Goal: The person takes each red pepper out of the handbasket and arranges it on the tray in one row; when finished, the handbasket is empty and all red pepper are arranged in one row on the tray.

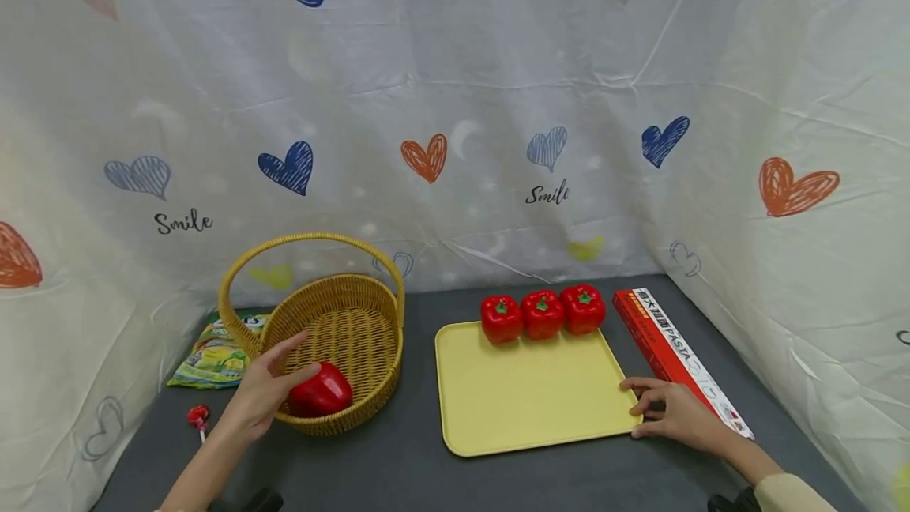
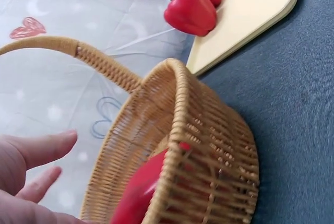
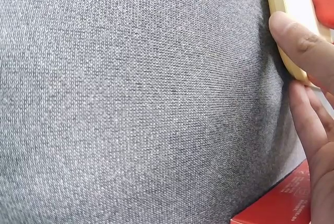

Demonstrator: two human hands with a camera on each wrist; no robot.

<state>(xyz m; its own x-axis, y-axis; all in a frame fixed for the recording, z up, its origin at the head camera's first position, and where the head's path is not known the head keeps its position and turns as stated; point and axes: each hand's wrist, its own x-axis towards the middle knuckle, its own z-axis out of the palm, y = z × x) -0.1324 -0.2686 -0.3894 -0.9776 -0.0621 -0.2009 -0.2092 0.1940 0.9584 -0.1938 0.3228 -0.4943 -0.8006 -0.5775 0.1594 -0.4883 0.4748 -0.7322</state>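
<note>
A yellow wicker basket point(image 1: 355, 322) with a tall handle stands on the left, tilted so its opening faces forward. Inside, by the near rim, lies a red bell pepper point(image 1: 323, 392). My left hand point(image 1: 266, 385) is over the basket's left rim beside that pepper, thumb and fingers spread apart; the left wrist view shows a gap between the fingers and the pepper point(image 2: 138, 192). At the near right corner of a yellow tray point(image 1: 526, 401), my right hand point(image 1: 671, 413) holds the edge with thumb and fingers. Three red bell peppers point(image 1: 543, 314) stand in a row along the tray's far edge.
A red and white pasta box point(image 1: 686, 358) lies right of the tray, close by the right hand. Behind the basket's left side is a green and yellow packet point(image 1: 213, 354). A red lollipop point(image 1: 198, 416) lies near the left forearm. Heart-printed curtain point(image 1: 455, 101) surrounds the dark table.
</note>
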